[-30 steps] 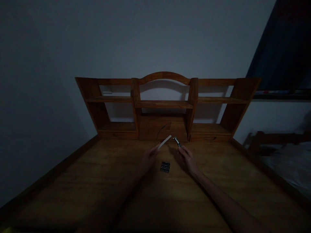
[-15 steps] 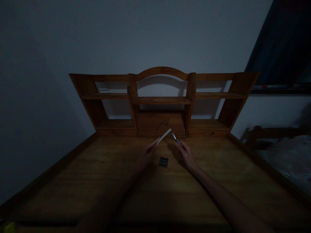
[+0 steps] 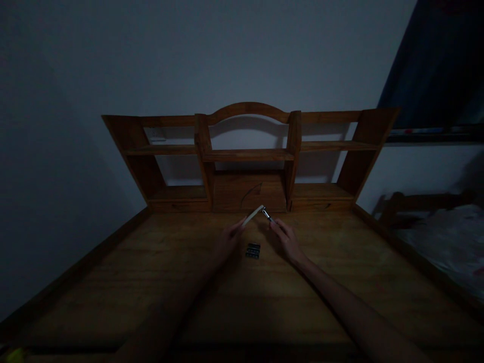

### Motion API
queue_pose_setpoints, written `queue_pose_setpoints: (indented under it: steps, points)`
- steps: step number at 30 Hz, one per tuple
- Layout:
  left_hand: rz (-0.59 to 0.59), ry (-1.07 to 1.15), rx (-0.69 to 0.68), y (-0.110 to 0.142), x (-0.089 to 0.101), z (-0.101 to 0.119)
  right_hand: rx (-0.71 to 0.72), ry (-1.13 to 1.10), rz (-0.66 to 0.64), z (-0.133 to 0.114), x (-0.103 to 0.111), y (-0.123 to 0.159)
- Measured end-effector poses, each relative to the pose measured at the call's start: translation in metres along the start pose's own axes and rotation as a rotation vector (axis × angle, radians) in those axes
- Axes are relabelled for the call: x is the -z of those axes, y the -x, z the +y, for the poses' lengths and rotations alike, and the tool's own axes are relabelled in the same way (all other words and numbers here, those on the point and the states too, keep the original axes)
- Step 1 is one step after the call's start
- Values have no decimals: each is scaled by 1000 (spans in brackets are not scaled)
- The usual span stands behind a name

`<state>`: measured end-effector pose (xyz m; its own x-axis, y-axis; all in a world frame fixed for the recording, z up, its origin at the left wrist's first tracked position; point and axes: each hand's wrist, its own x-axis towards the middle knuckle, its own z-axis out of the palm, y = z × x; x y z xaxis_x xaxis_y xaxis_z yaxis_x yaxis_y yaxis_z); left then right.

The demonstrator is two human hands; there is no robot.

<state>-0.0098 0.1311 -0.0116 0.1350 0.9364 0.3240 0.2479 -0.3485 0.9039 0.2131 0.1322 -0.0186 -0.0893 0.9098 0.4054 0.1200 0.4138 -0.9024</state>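
Note:
In the dim head view, my left hand (image 3: 231, 238) is closed around the lower end of a pale, flat strip (image 3: 252, 216), which slants up to the right. My right hand (image 3: 286, 241) grips the dark handle of a razor (image 3: 266, 214) with a shiny metal head. The razor's head meets the strip's upper tip, or lies just in front of it; I cannot tell whether they touch. Below and between both hands, a small dark block with several rows (image 3: 253, 250), like a pack of razor cartridges, lies on the wooden desk (image 3: 242, 287).
A wooden shelf unit (image 3: 247, 155) runs along the desk's back edge against the wall. Raised wooden rims (image 3: 401, 252) border the desk's sides. Beyond the right rim lies a pale plastic-looking bundle (image 3: 449, 239). Something yellow (image 3: 15, 354) shows at the bottom left corner.
The razor has moved left, bringing its head from a small gap to the strip's tip. The strip has tilted down slightly. The whole view has shifted a little.

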Motion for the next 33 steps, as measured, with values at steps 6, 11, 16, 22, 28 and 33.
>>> queue_pose_setpoints:
  steps: [6,11,16,22,28,33]
  points:
    - [41,2,-105,3,1,3,67,157,71,4,0,-1]
    - [30,-71,-62,3,0,-3,83,293,72,7,3,-3]
    - [90,-109,-115,2,5,-1,68,317,102,9,3,-3]
    - [52,-98,-71,-1,8,-3,109,319,98,4,2,1]
    - [94,-113,-141,0,12,-1,122,342,104,0,1,2]
    - [36,-234,-140,1,6,-4,135,454,116,3,3,1]
